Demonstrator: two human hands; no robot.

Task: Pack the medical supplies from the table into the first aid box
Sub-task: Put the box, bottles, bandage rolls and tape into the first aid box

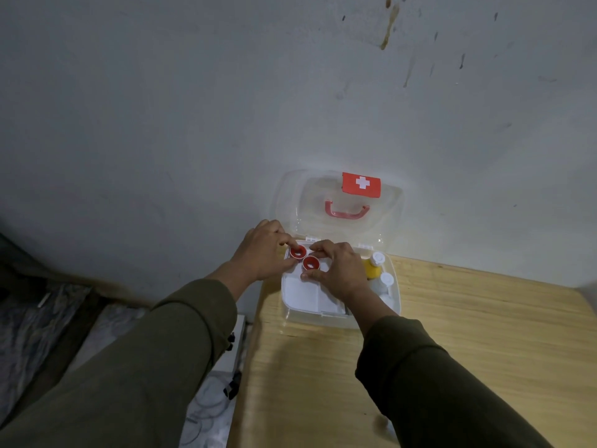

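The clear first aid box (396, 305) stands open at the table's far left corner, its lid (290, 202) leaning back against the wall with a red cross label and red handle. A white tray (300, 295) sits inside. My left hand (261, 250) holds a small red-cored tape roll (298, 252) over the tray's far left part. My right hand (339, 270) grips a second red-cored tape roll (310, 262) just beside it. A yellow bottle (372, 268) and a white-capped bottle (385, 282) lie in the box's right side.
The wooden table (452, 334) runs right and toward me from the box. A grey stained wall (226, 108) stands right behind the lid. Left of the table, lower down, lie a white item with cables (210, 405) and dark patterned fabric (29, 321).
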